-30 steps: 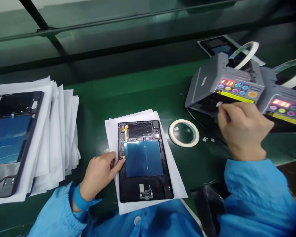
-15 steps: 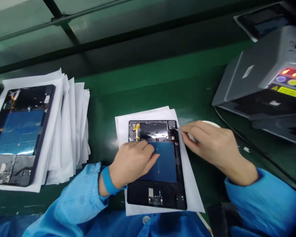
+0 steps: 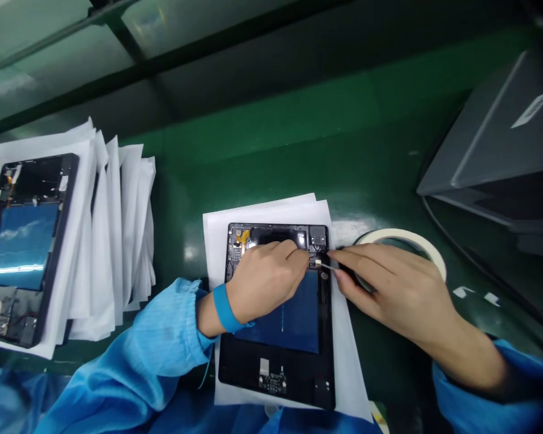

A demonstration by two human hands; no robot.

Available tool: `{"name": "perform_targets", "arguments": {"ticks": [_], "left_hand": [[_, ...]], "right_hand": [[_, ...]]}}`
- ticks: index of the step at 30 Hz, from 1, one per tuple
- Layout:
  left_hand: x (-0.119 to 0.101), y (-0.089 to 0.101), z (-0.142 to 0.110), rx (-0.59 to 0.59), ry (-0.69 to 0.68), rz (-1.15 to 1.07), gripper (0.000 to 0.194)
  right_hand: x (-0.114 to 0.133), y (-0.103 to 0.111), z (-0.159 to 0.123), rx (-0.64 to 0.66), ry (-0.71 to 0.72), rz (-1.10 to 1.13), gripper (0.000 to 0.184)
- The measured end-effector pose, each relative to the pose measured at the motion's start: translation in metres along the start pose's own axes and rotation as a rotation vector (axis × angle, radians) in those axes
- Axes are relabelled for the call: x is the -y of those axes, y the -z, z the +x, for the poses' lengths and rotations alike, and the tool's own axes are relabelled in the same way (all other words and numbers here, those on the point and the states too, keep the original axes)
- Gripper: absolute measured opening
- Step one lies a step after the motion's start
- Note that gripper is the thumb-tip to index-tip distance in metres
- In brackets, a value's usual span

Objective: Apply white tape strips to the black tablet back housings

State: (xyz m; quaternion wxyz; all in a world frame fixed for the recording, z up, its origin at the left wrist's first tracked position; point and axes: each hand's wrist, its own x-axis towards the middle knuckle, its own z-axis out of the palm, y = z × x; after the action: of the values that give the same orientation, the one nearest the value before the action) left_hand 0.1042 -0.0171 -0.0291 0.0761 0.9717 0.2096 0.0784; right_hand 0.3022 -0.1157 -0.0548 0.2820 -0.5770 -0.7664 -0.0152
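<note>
An opened tablet (image 3: 280, 337) with a blue panel lies on white sheets (image 3: 262, 211) in front of me. My left hand (image 3: 265, 277) rests on its upper part, fingers curled, fingertips pressing near the top right corner. My right hand (image 3: 389, 289) comes in from the right, pinching a small piece of tape (image 3: 324, 265) that meets the left fingertips over the tablet's upper right edge. A roll of pale tape (image 3: 407, 238) lies on the green mat just behind my right hand.
At the left, another opened tablet (image 3: 22, 247) tops a stack of white sheets (image 3: 117, 229). A grey tape dispenser machine (image 3: 502, 157) stands at the right with a cable. Small tape bits (image 3: 473, 294) lie on the green mat (image 3: 271, 138).
My right hand came from the dispenser with a tape piece to the tablet's upper right. My left hand slid from the tablet's left edge up to meet it. The view shifted closer.
</note>
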Motion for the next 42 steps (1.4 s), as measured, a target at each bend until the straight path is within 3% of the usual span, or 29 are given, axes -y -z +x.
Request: {"name": "perform_targets", "arguments": {"ticks": [6, 14, 27, 33, 42], "left_hand": [[0.000, -0.003, 0.002, -0.057, 0.007, -0.041, 0.029], [0.000, -0.006, 0.002, 0.005, 0.011, -0.070, 0.032], [0.000, -0.012, 0.001, -0.057, 0.013, -0.105, 0.028], [0.001, -0.015, 0.002, -0.015, 0.048, -0.109, 0.032], [0.001, -0.015, 0.004, 0.067, 0.087, -0.133, 0.031]], "right_hand": [[0.005, 0.001, 0.002, 0.043, 0.027, -0.055, 0.018], [0.005, 0.002, 0.002, 0.087, 0.033, -0.072, 0.021], [0.010, 0.001, 0.002, 0.147, 0.080, -0.231, 0.025], [0.010, -0.001, 0.000, 0.103, 0.125, -0.229, 0.025], [0.013, -0.004, -0.003, 0.132, 0.074, -0.258, 0.029]]}}
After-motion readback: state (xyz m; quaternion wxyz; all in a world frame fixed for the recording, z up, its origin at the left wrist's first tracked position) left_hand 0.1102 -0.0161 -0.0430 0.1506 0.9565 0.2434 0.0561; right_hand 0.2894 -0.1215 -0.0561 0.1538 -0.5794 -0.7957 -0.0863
